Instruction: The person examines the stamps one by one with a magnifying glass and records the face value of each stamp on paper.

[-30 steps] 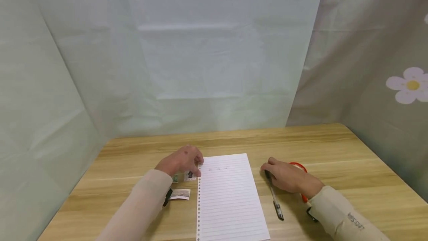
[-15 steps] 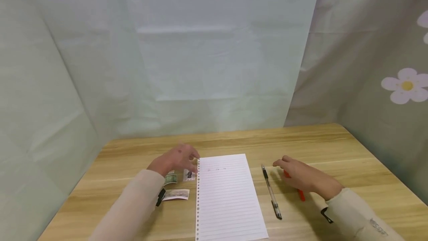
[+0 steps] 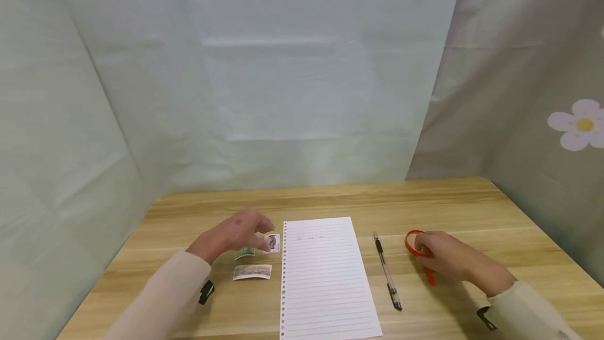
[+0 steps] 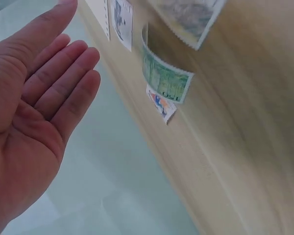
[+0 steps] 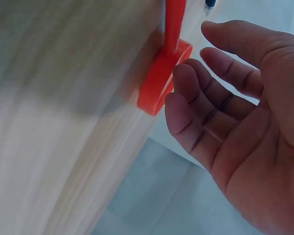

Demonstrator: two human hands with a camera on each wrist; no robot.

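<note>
The left hand (image 3: 236, 232) is hovering above the wooden table (image 3: 472, 209), its fingers straight and relaxed, holding nothing, as the left wrist view shows plainly. Just beneath and beside its fingertips, several postage stamps are lying on the tabletop: a green stamp (image 3: 245, 252) with its edge curling upward, a small stamp with a dark figure (image 3: 271, 243) just beside the paper's punched edge, and a wider grey-toned stamp (image 3: 252, 272) lying nearer the person. In the left wrist view a further small colourful stamp (image 4: 161, 105) is sitting just beside the green one.

A lined loose-leaf sheet (image 3: 325, 282) is lying in the middle of the table, between the two hands, with a little faint writing on its top line. To its right a black pen (image 3: 388, 272) is resting on the wood.

The right hand (image 3: 455, 258) is resting beyond the pen, its fingers loosely extended, the fingertips (image 5: 183, 81) touching or very nearly touching an orange-red tape ring (image 3: 415, 243) with a loose tail (image 3: 428, 275); they are not gripping it
</note>
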